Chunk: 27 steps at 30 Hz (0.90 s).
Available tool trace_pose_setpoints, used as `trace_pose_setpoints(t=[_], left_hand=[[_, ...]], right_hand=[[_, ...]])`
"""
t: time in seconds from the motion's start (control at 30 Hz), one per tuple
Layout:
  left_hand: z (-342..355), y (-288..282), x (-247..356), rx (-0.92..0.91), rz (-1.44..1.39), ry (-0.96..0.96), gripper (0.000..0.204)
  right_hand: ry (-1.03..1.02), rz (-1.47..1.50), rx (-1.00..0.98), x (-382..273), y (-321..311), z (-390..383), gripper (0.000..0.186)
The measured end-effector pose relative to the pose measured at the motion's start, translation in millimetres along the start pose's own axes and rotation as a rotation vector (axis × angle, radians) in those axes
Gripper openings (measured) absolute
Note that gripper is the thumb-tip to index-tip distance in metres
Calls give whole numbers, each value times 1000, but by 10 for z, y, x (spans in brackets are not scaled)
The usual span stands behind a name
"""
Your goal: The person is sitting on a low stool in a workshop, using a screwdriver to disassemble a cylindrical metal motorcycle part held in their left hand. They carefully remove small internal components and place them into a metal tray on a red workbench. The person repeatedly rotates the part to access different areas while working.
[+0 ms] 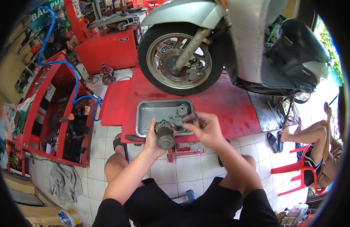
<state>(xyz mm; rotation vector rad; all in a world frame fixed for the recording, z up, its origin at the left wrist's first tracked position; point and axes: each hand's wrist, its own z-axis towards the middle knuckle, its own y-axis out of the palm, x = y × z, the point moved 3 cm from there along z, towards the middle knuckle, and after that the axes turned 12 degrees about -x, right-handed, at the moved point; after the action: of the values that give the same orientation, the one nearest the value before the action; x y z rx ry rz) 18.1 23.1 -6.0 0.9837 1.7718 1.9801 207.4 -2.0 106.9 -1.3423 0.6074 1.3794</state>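
My left hand (154, 142) grips a dark cylindrical motor (166, 137) with a metal housing at its top, held over the near side of a metal tray (142, 109). Just to the right, my right hand (206, 128) has its fingers closed around a small dark piece that I cannot make out, partly hidden by the fingers. In the tray lie a cast metal part (182, 109) and a round metal part (178, 122) beside it, both close to my right fingertips. The tray rests on a red lift platform (228, 106).
A silver scooter's front wheel (148, 64) stands just beyond the tray. Red racks (35, 128) with a blue hose (74, 85) are at left, near other people. A person (322, 151) sits on a red chair (288, 170) at right. A grey cloth (65, 183) lies on the tiles.
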Motion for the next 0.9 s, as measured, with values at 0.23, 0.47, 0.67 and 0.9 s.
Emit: trace_pose_setpoints(t=[0.23,0.47,0.67,0.9], left_hand=[[262,-379,47,312,-195,-241,67],[261,-401,-47,60,-488,-197,69],[241,-416,-128,131,-441,-252,72],[134,-422,-177,176,-340,-269,67]], right_hand=[[316,320,-68,1250,102,375,20],[355,381,-2,1310,252,393,20],[402,285,-48,1300,263,391,16],[428,382,-68,1266,346,311,16]])
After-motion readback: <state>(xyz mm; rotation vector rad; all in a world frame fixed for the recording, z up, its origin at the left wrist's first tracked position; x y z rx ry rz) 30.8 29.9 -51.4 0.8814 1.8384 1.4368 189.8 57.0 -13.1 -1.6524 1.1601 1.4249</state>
